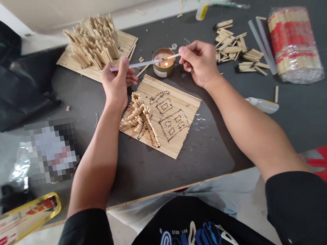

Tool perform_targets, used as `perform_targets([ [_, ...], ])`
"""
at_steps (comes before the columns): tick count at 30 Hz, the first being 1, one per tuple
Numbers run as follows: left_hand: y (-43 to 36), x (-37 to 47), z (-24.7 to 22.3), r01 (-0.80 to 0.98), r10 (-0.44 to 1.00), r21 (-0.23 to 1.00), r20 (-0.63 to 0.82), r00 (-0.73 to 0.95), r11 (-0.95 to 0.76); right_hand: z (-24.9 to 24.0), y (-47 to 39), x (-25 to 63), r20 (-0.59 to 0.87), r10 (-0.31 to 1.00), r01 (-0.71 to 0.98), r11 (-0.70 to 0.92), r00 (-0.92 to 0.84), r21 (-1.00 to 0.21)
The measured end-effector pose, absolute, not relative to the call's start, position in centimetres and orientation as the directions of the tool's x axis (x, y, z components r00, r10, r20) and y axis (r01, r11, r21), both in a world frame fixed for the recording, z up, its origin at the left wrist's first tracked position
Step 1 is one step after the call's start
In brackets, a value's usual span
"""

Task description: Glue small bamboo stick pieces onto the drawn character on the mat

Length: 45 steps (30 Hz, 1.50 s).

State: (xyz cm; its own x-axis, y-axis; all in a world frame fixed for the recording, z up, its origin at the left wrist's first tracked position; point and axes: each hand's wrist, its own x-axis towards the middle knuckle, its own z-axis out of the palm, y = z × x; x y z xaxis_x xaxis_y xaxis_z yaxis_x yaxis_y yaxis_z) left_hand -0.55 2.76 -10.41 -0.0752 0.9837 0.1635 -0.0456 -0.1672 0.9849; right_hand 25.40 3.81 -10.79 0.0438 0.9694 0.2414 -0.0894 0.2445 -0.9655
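Observation:
Pinched in my left hand (pixel 118 80) is a translucent glue stick (pixel 137 64), held level and pointing right. My right hand (pixel 198 61) is closed on a short wooden stick (pixel 173 56), whose left end meets or nearly meets the glue stick's tip. Both tips are over a lit candle in a tin (pixel 164 69); its small flame shows just below them. Nearer me lies a square mat of wooden sticks (pixel 175 99) with characters outlined in black. Short stick pieces (pixel 140 116) stand upright along the outline on its left part.
Behind my left hand, another stick mat (pixel 126 40) bears many upright sticks. Loose cut sticks (pixel 228 43), two more glue sticks (pixel 259 44), a wrapped stick bundle (pixel 294 44) and a glue bottle (pixel 264 104) lie right. A black bag (pixel 4 83) sits left.

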Motion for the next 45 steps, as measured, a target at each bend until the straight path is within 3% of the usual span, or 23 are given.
perform_targets([
  [17, 2.4, -0.3, -9.8, 0.029, 0.990, 0.991, 0.133, -0.046, -0.132, -10.8, 3.7, 25.3, 0.241, 0.970, -0.026, 0.242, 0.042, -0.970],
  [45, 2.1, 0.0, -9.3, -0.057, 0.986, 0.988, 0.139, -0.086, -0.145, -11.2, 3.5, 25.1, 0.267, 0.962, 0.031, 0.265, 0.063, -0.964],
])
